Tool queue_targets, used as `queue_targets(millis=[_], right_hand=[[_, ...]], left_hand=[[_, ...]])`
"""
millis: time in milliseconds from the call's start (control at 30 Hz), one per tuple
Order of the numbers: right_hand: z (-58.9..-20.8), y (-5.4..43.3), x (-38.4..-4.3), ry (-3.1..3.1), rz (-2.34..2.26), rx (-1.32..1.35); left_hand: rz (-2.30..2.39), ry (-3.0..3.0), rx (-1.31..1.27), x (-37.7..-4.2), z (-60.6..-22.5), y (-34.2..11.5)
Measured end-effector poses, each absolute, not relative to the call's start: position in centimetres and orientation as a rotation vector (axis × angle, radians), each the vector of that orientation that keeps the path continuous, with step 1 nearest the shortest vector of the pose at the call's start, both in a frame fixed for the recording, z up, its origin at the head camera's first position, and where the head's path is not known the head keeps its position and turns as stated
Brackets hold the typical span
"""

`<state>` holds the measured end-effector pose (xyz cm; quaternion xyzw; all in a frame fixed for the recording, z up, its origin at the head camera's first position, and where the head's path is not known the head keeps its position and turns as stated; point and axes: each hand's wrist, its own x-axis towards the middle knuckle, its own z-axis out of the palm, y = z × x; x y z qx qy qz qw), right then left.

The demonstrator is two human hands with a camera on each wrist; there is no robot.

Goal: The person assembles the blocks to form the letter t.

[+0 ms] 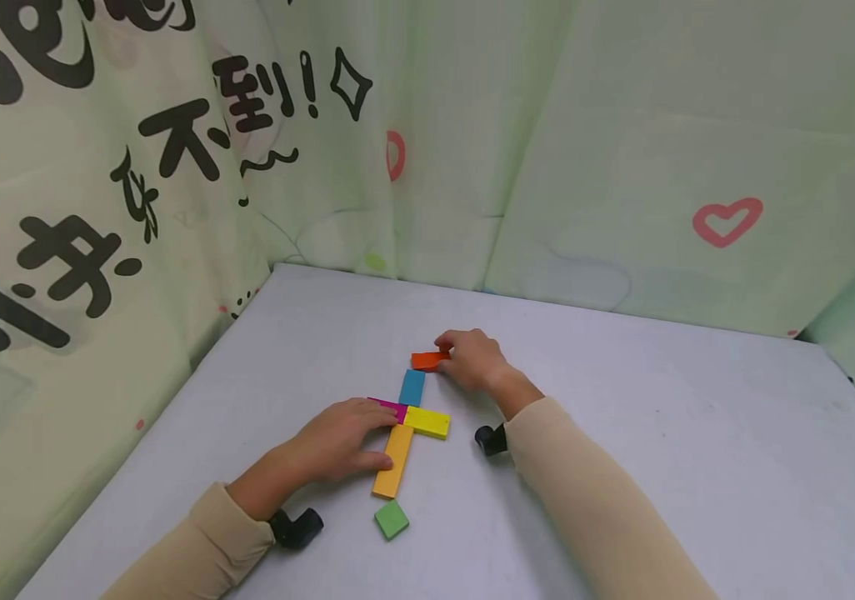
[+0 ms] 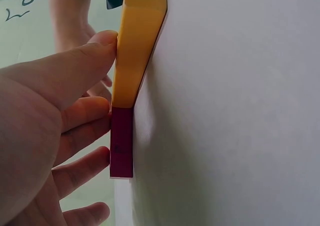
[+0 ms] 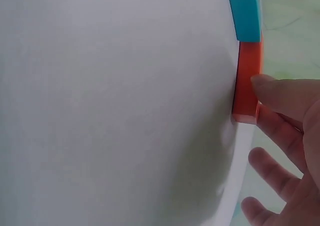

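Flat coloured blocks lie in a figure on the white table. My right hand [image 1: 475, 360] pinches the red-orange block [image 3: 245, 93] between thumb and index finger, at the far end beside the blue block [image 1: 412, 388]. Nearer to me, my left hand [image 1: 339, 442] lies over the magenta block [image 2: 121, 145], partly covering it in the head view. Its thumb touches the side of the long amber block [image 1: 394, 463], and its other fingers are loosely spread by the magenta one. A yellow block [image 1: 428, 422] meets the magenta one on the right.
A green square block [image 1: 392, 519] sits at the near end of the amber one, turned cornerwise. A pale printed curtain [image 1: 547, 167] rises behind and to the left of the table [image 1: 697, 467]. Each wrist bears a small black camera.
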<state>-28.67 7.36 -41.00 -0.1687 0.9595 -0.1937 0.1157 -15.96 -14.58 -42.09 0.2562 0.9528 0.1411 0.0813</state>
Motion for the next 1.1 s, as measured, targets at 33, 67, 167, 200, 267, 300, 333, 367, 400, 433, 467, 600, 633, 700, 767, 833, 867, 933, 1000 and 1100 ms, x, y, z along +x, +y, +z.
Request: queue_targets(millis=[33,67,167,200,267,300,333,367,400,433,467,600,633,700,767,833,867,933,1000,1100], right_hand=[[-41.0,7.5,-28.6,2.813,-0.565,-0.488],[-40.9,7.6,-28.6,2.813,-0.562,-0.483],[-40.8,7.9,-28.6,2.821,-0.550,-0.477],[-40.8,8.1,-28.6,2.824,-0.549,-0.476],[-40.7,8.2,-28.6,2.825,-0.550,-0.474],[-40.7,8.3,-28.5,2.826,-0.548,-0.474],[-40.8,8.4,-28.5,2.823,-0.552,-0.470],[-40.8,8.4,-28.4,2.821,-0.551,-0.468],[-40.8,8.4,-28.4,2.819,-0.548,-0.467],[-40.8,8.4,-28.3,2.818,-0.543,-0.464],[-40.8,8.4,-28.3,2.819,-0.537,-0.460],[-40.6,8.3,-28.1,2.819,-0.527,-0.446],[-40.6,8.4,-28.1,2.819,-0.527,-0.441],[-40.6,8.6,-27.9,2.824,-0.525,-0.434],[-40.8,8.7,-27.9,2.831,-0.520,-0.437],[-41.0,8.8,-27.8,2.838,-0.509,-0.438],[-41.1,8.8,-27.8,2.841,-0.506,-0.439],[-41.2,8.8,-27.7,2.842,-0.509,-0.444],[-41.3,8.7,-27.7,2.840,-0.518,-0.454],[-41.1,8.6,-27.7,2.841,-0.524,-0.455]], left_hand=[[0.423,2.846,0.761,-15.9,-42.1,-14.6],[0.426,2.845,0.756,-15.9,-42.0,-14.6],[0.429,2.843,0.745,-15.9,-41.9,-14.6],[0.428,2.844,0.740,-15.9,-41.9,-14.6],[0.426,2.843,0.737,-16.0,-41.9,-14.6],[0.424,2.842,0.734,-16.0,-42.0,-14.6],[0.422,2.842,0.733,-16.0,-42.0,-14.6],[0.423,2.840,0.731,-16.0,-42.0,-14.6],[0.423,2.837,0.731,-16.0,-42.0,-14.6],[0.428,2.832,0.729,-16.0,-42.0,-14.6],[0.432,2.829,0.726,-16.0,-42.0,-14.6],[0.438,2.820,0.727,-15.9,-41.9,-14.6],[0.441,2.818,0.727,-15.8,-41.8,-14.5],[0.441,2.813,0.727,-15.8,-41.8,-14.3],[0.449,2.806,0.716,-15.8,-41.7,-14.2],[0.454,2.793,0.706,-15.8,-41.7,-14.2],[0.453,2.787,0.702,-15.8,-41.8,-14.2],[0.452,2.779,0.695,-15.8,-41.8,-14.2],[0.447,2.780,0.692,-15.7,-41.9,-14.2],[0.451,2.792,0.699,-15.8,-41.8,-14.3]])
